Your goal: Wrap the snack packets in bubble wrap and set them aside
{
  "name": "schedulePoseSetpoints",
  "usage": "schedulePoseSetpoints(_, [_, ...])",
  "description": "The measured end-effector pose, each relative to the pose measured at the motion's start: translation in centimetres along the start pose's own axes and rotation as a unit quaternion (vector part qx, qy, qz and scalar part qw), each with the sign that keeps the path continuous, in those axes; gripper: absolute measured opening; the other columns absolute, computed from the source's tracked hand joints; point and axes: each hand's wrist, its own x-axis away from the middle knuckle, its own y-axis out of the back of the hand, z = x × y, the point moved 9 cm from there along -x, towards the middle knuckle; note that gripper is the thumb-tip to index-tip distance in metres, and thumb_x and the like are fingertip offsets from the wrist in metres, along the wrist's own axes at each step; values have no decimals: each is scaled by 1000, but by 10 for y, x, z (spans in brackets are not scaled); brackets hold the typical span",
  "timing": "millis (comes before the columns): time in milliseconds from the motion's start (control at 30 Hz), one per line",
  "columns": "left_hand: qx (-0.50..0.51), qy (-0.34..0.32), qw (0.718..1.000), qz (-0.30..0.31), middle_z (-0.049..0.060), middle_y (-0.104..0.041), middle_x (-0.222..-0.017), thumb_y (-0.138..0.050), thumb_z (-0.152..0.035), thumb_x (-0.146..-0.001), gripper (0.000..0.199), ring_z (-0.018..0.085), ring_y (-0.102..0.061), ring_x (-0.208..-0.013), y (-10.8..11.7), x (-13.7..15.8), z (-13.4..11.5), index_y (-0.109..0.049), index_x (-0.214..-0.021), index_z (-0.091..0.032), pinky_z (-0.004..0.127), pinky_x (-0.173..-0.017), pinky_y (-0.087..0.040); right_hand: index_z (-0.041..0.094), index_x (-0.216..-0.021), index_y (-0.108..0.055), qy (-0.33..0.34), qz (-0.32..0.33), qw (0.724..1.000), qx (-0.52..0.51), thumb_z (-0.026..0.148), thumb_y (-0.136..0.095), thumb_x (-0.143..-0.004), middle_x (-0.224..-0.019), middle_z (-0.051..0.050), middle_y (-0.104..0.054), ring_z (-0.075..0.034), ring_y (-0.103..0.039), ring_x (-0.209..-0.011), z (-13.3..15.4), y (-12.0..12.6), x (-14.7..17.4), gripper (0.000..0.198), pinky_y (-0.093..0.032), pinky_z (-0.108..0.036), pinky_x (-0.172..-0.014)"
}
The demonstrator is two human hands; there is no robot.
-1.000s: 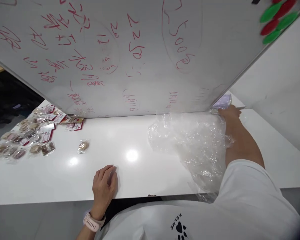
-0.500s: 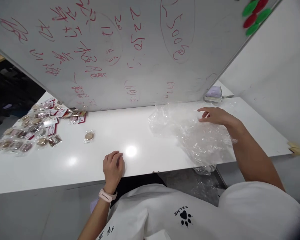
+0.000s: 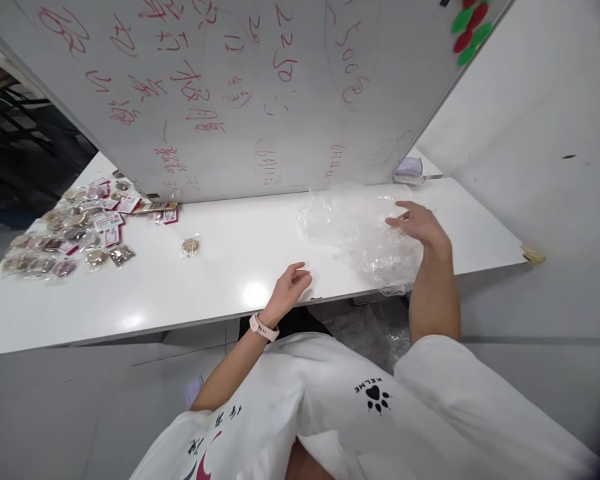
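Note:
Clear plastic bags (image 3: 330, 223), crumpled and thin, lie on the right half of the white table (image 3: 235, 227), partly over its front edge. Above them is my right hand (image 3: 421, 225), its fingers bent and spread apart; I see nothing held in it. My left hand (image 3: 291, 288), with a pale pink watch band on the wrist, is over the table's front edge, left of the bags. Its fingers are loosely curved and apart, holding nothing. A small clear packet with a round tan piece (image 3: 191, 246) lies alone to its left.
Several small clear packets (image 3: 80, 220), some with red-and-white labels, are heaped at the table's left. A whiteboard (image 3: 290, 133) with red writing stands along the back. Behind its right end sits a purple-topped pack (image 3: 409, 167). Torn tan material (image 3: 533, 254) marks the right corner.
My left hand has moved right, towards the bags, and its fingers have loosened from a curl. My right hand is still over the bags, its forearm drawn inward. The view has shifted.

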Motion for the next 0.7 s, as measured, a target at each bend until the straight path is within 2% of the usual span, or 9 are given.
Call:
schedulePoseSetpoints(67, [98, 54, 992, 56, 16, -62, -130, -64, -47, -89, 58, 23, -63, -112, -19, -2, -3, -47, -136, -20, 45, -101, -49, 15, -130, -60, 47, -6, 990, -131, 45, -60, -84, -99, -12, -66, -22, -64, -85, 31, -11, 30, 56, -53, -39, -79])
schedulePoseSetpoints(167, [257, 100, 953, 130, 21, -59, -133, -59, -61, -88, 68, 28, -65, -111, -31, 0, -21, -44, -137, -18, 52, -99, -51, 25, -131, -60, 192, -62, 948, -245, 41, -52, -92, -109, -8, -64, -22, -62, -99, 112, -3, 92, 43, -52, -38, -86])
schedulePoseSetpoints(267, [332, 65, 931, 135, 22, -56, -138, -35, -81, -86, 82, 34, -59, -124, -4, 8, -45, -46, -135, -16, 57, -100, -49, 31, -114, -68, 356, 11, 902, -243, 32, -50, -95, -104, -6, -67, -21, -62, -100, 193, -23, 161, 26, -50, -40, -91])
schedulePoseSetpoints(333, [317, 33, 944, 84, 22, -52, -142, -21, -86, -84, 92, 34, -54, -130, 32, 20, -51, -45, -137, -15, 55, -101, -48, 31, -98, -72, 455, 85, 862, -206, 24, -47, -96, -99, -5, -69, -22, -62, -97, 226, -56, 202, 26, -49, -41, -90])
schedulePoseSetpoints(400, [291, 16, 956, 35, 21, -51, -144, -19, -87, -83, 94, 34, -55, -129, 66, 36, -46, -44, -140, -15, 53, -99, -49, 30, -92, -72, 504, 135, 837, -163, 16, -45, -95, -100, -5, -70, -23, -61, -98, 237, -98, 230, 31, -47, -44, -90])
schedulePoseSetpoints(533, [194, 41, 979, -50, 17, -67, -122, -60, -67, -81, 74, 28, -68, -104, 110, 65, -9, -48, -136, -19, 44, -87, -54, 29, -98, -72, 522, 196, 821, -126, 13, -45, -95, -115, -6, -69, -24, -58, -113, 243, -170, 256, 32, -41, -49, -102])
schedulePoseSetpoints(600, [69, 58, 986, -139, 9, -72, -90, -73, -48, -77, 55, 20, -69, -78, 133, 74, 10, -59, -120, -17, 34, -73, -54, 30, -111, -70, 538, 248, 796, -125, 25, -51, -97, -130, -6, -64, -25, -52, -126, 248, -187, 269, 24, -34, -53, -111])
schedulePoseSetpoints(667, [-50, 58, 966, -248, 1, -64, -69, -69, -41, -78, 33, 14, -60, -60, 159, 84, 19, -65, -98, -16, 27, -61, -48, 33, -130, -61, 530, 300, 781, -135, 42, -57, -95, -145, -5, -53, -26, -45, -136, 248, -193, 273, 36, -31, -52, -115])
schedulePoseSetpoints(700, [-90, 52, 949, -297, 0, -62, -66, -65, -41, -80, 26, 13, -57, -58, 172, 90, 20, -65, -91, -16, 26, -58, -45, 34, -137, -56, 506, 313, 791, -142, 48, -57, -94, -149, -5, -49, -26, -43, -138, 244, -192, 268, 45, -33, -51, -114])
